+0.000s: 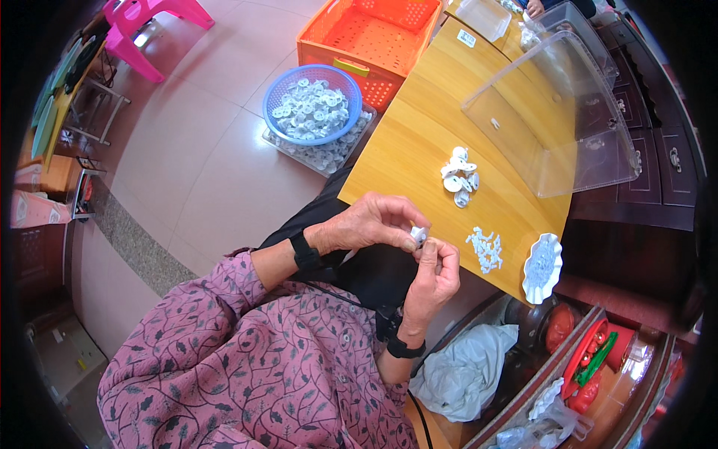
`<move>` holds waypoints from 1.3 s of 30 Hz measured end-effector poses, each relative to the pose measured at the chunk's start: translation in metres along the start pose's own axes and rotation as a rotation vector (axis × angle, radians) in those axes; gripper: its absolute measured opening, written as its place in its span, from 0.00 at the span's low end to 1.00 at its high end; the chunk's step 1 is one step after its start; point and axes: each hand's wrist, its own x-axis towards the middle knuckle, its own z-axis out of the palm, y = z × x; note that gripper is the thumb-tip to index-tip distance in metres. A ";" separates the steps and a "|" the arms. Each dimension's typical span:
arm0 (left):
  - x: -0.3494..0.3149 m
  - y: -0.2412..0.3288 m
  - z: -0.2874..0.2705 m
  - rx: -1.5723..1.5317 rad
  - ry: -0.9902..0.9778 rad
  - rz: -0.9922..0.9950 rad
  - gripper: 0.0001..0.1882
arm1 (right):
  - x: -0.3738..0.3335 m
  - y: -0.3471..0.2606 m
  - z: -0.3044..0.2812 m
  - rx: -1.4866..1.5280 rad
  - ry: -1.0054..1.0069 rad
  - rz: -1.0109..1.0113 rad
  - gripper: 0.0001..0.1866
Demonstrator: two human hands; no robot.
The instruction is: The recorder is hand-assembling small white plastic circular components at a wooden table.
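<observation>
Between my two hands, just off the near edge of the wooden table [404,142], is a small white plastic part [419,234]. My left hand [378,222] pinches it between thumb and fingers. From the other side, my right hand [434,273] closes thumb and fingertips at its lower edge; whether a tiny piece sits in that pinch is hidden. On the table beyond lies a pile of round white plastic parts [460,178]. Nearer to the right hand are many tiny white pieces [486,249] in a loose heap. A white scalloped dish [551,247] of small greyish bits stands at the table's corner.
A blue basket [275,127] full of white parts rests on a clear tub [359,142] of more parts, left of the table. Behind stands an orange crate [307,54]. A transparent bin [538,112] lies on the table. An open drawer [591,322] and white bag [464,374] are lower right.
</observation>
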 end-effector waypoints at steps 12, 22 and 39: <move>-0.006 0.000 -0.002 0.018 -0.009 -0.008 0.17 | -0.002 0.002 0.007 0.134 0.025 0.106 0.08; 0.000 0.050 -0.070 0.111 0.567 0.112 0.22 | -0.015 -0.048 0.003 -0.013 0.091 -0.206 0.06; -0.005 0.061 -0.079 0.437 0.706 0.063 0.15 | -0.056 -0.172 -0.022 0.190 -0.123 -0.789 0.49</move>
